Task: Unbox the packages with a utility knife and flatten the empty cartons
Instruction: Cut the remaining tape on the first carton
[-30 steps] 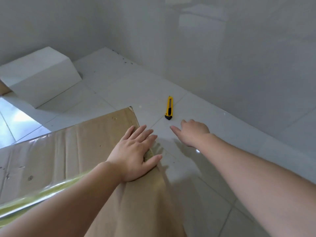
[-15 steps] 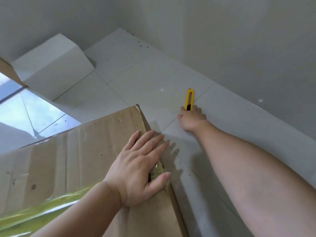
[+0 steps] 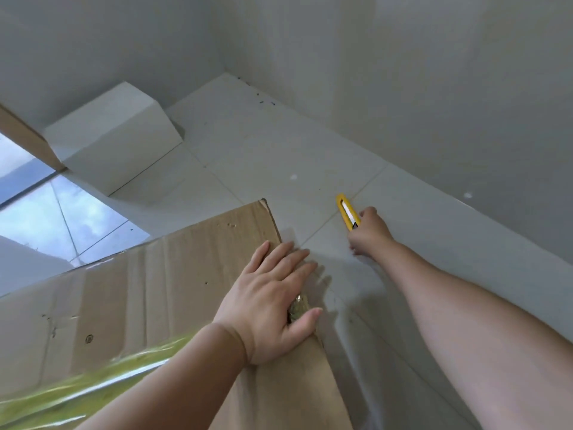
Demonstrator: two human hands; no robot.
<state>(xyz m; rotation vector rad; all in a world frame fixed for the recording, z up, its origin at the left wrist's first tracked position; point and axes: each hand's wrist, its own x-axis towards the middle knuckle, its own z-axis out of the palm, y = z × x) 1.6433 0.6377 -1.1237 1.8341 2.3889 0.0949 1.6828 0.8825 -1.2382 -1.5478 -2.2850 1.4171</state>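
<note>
A: We start with the floor [image 3: 279, 156], pale tiles running to the far walls. What do we see on it?

B: The carton [image 3: 139, 299] fills the near left. Its brown top faces us, with a strip of glossy yellowish tape [image 3: 93, 383] crossing the near left part.

A: And beyond it?

B: A white block [image 3: 114, 135] sits at the far left against the wall, well apart from the carton.

A: Now our hands.

B: Our left hand [image 3: 273, 302] lies flat on the carton's right edge, fingers straight and spread, thumb out to the right beside a crumpled bit of tape [image 3: 298, 305].

A: And the right?

B: Our right hand [image 3: 370, 228] reaches out over the tiles, right of the carton's far corner. Its fingers curl round the near end of the knife [image 3: 347, 211].

A: How does the knife lie?

B: Yellow, its free end points far and left. Whether it touches the floor we cannot tell. It is clear of the carton.
</note>
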